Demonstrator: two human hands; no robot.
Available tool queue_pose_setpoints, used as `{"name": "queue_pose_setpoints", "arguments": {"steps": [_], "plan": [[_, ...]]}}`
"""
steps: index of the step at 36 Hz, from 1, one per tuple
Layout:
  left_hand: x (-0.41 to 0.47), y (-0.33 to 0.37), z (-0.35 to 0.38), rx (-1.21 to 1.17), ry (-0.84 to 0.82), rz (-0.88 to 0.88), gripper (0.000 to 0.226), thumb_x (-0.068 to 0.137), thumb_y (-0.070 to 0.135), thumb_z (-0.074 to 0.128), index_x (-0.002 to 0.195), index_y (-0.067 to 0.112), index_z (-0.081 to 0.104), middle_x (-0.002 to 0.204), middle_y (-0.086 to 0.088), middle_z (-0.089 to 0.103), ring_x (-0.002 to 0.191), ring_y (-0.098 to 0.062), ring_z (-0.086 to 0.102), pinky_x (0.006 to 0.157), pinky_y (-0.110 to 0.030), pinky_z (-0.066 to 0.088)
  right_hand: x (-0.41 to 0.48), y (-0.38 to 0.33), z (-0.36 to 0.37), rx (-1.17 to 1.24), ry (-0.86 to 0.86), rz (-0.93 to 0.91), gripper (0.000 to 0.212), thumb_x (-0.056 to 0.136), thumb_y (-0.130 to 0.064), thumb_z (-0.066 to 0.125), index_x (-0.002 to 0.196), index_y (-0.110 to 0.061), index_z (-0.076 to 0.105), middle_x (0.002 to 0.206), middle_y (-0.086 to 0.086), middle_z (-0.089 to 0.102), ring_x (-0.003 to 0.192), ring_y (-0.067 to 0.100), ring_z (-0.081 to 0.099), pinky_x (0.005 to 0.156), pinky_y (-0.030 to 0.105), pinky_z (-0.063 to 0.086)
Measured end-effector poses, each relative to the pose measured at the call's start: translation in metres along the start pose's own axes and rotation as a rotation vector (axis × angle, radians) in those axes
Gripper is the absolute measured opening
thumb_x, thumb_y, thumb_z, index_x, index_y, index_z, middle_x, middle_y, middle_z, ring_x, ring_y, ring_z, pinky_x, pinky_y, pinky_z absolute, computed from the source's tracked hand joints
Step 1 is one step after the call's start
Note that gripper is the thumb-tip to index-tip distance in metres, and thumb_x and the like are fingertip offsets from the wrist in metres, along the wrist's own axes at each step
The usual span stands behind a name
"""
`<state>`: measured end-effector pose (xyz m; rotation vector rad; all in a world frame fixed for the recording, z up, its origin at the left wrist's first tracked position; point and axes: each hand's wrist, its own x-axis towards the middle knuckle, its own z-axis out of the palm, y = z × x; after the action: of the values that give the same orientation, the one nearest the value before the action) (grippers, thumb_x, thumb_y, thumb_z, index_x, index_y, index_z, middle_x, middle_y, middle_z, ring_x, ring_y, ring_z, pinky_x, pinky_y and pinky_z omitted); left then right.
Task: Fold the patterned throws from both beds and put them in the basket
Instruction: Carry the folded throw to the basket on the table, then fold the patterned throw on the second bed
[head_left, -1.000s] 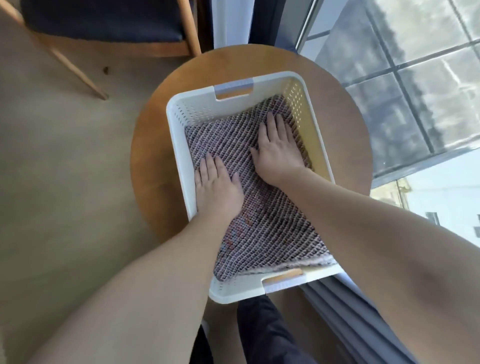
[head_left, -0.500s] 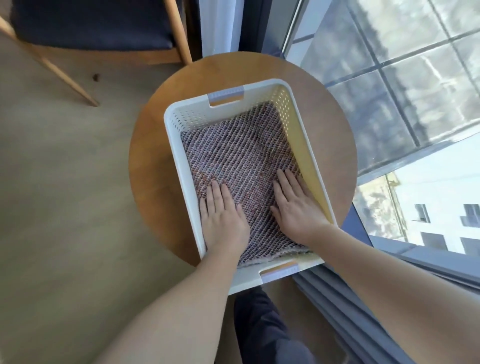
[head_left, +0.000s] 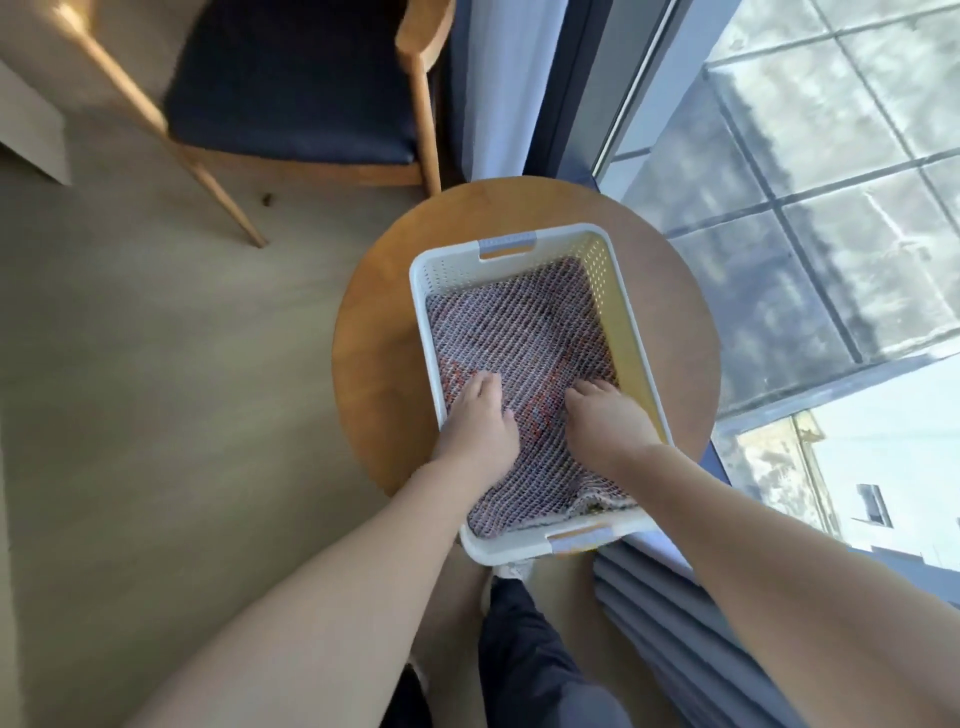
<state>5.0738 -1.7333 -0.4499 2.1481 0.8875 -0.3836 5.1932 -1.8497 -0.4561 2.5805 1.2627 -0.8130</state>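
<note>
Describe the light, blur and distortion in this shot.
Head view: daylight from the window yellows the window-side wall of the basket; motion blur smears the chair; wide-angle stretch swells the forearms at the bottom.

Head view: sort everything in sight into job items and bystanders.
Job: patterned throw, folded in the white basket; left hand and right hand on it.
Bystanders: round table under the basket, chair, grey curtain, window.
</note>
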Motion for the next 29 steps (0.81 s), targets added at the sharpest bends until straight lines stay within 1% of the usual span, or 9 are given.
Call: {"name": "queue_pose_setpoints", "arguments": {"steps": [3, 6, 9, 13, 15, 19, 23, 27, 29], "plan": [[-0.029, -0.007, -0.048, 0.008, 0.095, 0.101, 0.047, 0.098, 0.021, 0.039, 0.143, 0.01, 0.034, 0.152, -0.004, 0.029, 0.14, -0.019, 0.025, 0.115, -0.033, 0.021, -0.016, -0.028, -0.043, 0.107, 0.099, 0.03, 0.012, 0.091, -0.012, 0.041, 0.085, -0.013, 0.051, 0.095, 0.007, 0.059, 0.096, 0.03, 0.058, 0.07, 0.033, 0.044], [-0.059, -0.027, -0.098, -0.002, 0.215, 0.103, 0.039, 0.094, 0.016, 0.045, 0.132, 0.007, 0.047, 0.141, -0.008, 0.042, 0.129, -0.026, 0.04, 0.109, -0.035, 0.031, -0.033, -0.063, -0.081, 0.136, 0.238, 0.005, 0.018, 0.091, -0.014, 0.04, 0.082, -0.013, 0.055, 0.089, 0.004, 0.057, 0.086, 0.028, 0.06, 0.063, 0.03, 0.042], [-0.095, -0.054, -0.148, 0.003, 0.318, 0.069, 0.038, 0.094, 0.016, 0.047, 0.131, 0.008, 0.048, 0.14, -0.007, 0.042, 0.124, -0.026, 0.045, 0.103, -0.032, 0.035, -0.056, -0.102, -0.115, 0.144, 0.342, -0.043, 0.019, 0.092, -0.019, 0.042, 0.085, -0.013, 0.058, 0.092, 0.004, 0.059, 0.089, 0.027, 0.06, 0.066, 0.031, 0.044], [-0.149, -0.099, -0.21, 0.01, 0.458, 0.033, 0.036, 0.093, 0.019, 0.048, 0.128, 0.01, 0.05, 0.133, -0.007, 0.047, 0.116, -0.029, 0.051, 0.098, -0.039, 0.041, -0.088, -0.158, -0.153, 0.134, 0.433, -0.11, 0.028, 0.094, -0.023, 0.045, 0.112, -0.013, 0.064, 0.112, 0.01, 0.065, 0.101, 0.032, 0.061, 0.077, 0.035, 0.049], [-0.178, -0.12, -0.236, 0.002, 0.526, 0.023, 0.035, 0.092, 0.018, 0.05, 0.125, 0.009, 0.052, 0.13, -0.007, 0.05, 0.114, -0.03, 0.051, 0.098, -0.04, 0.041, -0.103, -0.188, -0.169, 0.139, 0.46, -0.13, 0.03, 0.094, -0.022, 0.045, 0.117, -0.012, 0.063, 0.116, 0.012, 0.065, 0.103, 0.034, 0.061, 0.079, 0.036, 0.05], [-0.239, -0.156, -0.276, 0.024, 0.647, -0.006, 0.034, 0.092, 0.015, 0.052, 0.125, 0.006, 0.054, 0.127, -0.01, 0.053, 0.118, -0.028, 0.049, 0.1, -0.033, 0.036, -0.127, -0.247, -0.191, 0.134, 0.516, -0.222, 0.028, 0.093, -0.019, 0.044, 0.112, -0.01, 0.063, 0.111, 0.011, 0.065, 0.101, 0.033, 0.06, 0.082, 0.04, 0.052], [-0.302, -0.194, -0.299, 0.061, 0.724, -0.082, 0.036, 0.094, 0.025, 0.051, 0.128, 0.014, 0.052, 0.132, -0.003, 0.052, 0.116, -0.021, 0.051, 0.098, -0.031, 0.041, -0.148, -0.305, -0.203, 0.125, 0.562, -0.442, 0.02, 0.094, -0.017, 0.044, 0.092, -0.011, 0.063, 0.092, 0.007, 0.063, 0.089, 0.029, 0.062, 0.071, 0.033, 0.049], [-0.37, -0.221, -0.303, 0.07, 0.83, -0.205, 0.037, 0.096, 0.026, 0.048, 0.13, 0.014, 0.05, 0.134, -0.001, 0.051, 0.119, -0.019, 0.05, 0.093, -0.024, 0.035, -0.165, -0.354, -0.205, 0.161, 0.551, -0.624, 0.024, 0.094, -0.023, 0.047, 0.099, -0.009, 0.067, 0.096, 0.007, 0.066, 0.091, 0.027, 0.063, 0.08, 0.041, 0.053], [-0.404, -0.232, -0.298, 0.067, 0.877, -0.282, 0.038, 0.095, 0.031, 0.047, 0.131, 0.016, 0.049, 0.134, 0.001, 0.051, 0.119, -0.018, 0.05, 0.093, -0.027, 0.038, -0.173, -0.375, -0.202, 0.167, 0.535, -0.706, 0.025, 0.094, -0.024, 0.048, 0.105, -0.01, 0.067, 0.096, 0.003, 0.065, 0.093, 0.026, 0.063, 0.08, 0.034, 0.051]]}}
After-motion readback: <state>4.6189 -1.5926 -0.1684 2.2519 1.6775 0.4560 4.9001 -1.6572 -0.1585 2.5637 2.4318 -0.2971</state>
